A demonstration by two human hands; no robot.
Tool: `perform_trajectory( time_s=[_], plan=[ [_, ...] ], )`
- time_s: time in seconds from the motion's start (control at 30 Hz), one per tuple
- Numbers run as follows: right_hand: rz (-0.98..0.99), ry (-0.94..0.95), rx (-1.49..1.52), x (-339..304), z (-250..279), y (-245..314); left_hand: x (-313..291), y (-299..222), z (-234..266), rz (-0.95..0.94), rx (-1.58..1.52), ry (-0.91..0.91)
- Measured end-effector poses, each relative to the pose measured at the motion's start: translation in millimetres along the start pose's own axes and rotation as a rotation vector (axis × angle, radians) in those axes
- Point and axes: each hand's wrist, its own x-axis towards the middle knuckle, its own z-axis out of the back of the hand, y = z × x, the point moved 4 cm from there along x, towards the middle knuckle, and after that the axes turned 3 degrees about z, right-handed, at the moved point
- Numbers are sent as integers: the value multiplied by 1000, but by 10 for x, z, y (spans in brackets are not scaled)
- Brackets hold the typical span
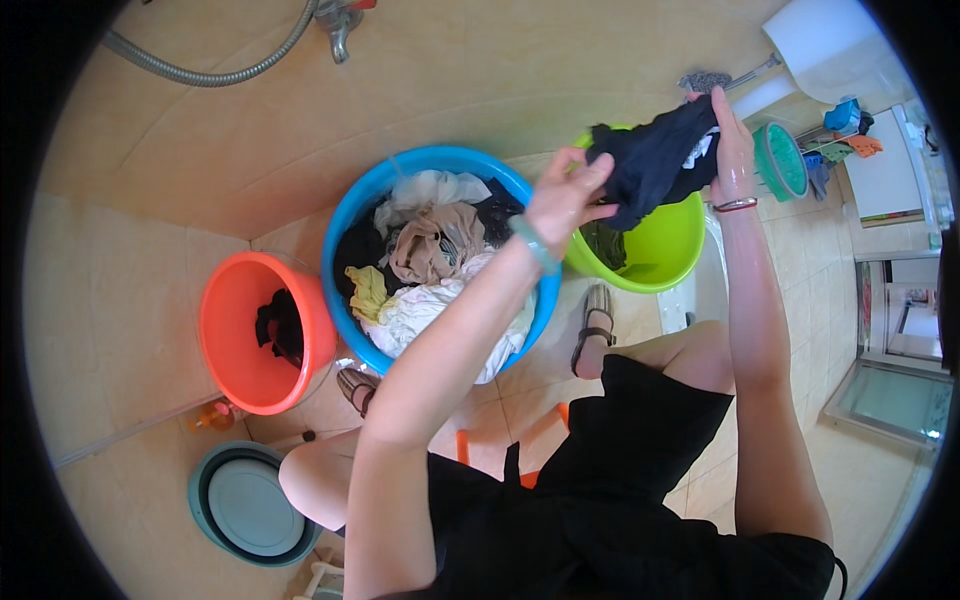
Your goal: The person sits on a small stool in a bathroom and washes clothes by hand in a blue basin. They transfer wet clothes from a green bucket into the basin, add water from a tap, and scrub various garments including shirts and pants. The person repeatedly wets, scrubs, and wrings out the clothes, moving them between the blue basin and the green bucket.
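Half behind the left forearm (440, 330), saw the wide blue basin (546, 300) heaped with clothes (435, 240), too tangled to separate fully. To its right, found the green tub (668, 250), blocked at the top by the held cloth, with a murky dark piece (605, 243) inside. Left of the blue basin, noted the orange bucket (235, 340) with shadowed black fabric (283, 325); at upper right, a white fixture (835, 45), cut off. Gripped the dark cloth (650, 165) above the green tub with both hands, left hand (568, 195) and right hand (733, 150), hiding most right fingers. Glimpsed the tap (340, 30), cropped above.
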Motion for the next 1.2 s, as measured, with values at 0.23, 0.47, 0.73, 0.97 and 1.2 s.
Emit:
perform_trajectory(
  time_s=[0.23,0.47,0.73,0.97,1.2],
  plan=[
    [-124,44,-284,249,693,-1226,527,668,375,-133,298,-280],
    [253,394,-946,-138,171,-1660,-108,634,2381,-396,938,-799],
    [182,797,-678,-835,-1408,-1834,-785,513,3374,21,1604,-1136],
    [226,975,-876,-1285,-2237,-2642,-848,-384,2472,-446,944,-710],
    [-667,840,-55,-1156,-2233,-2994,-1103,-1300,2026,-600,539,-570]
  ],
)
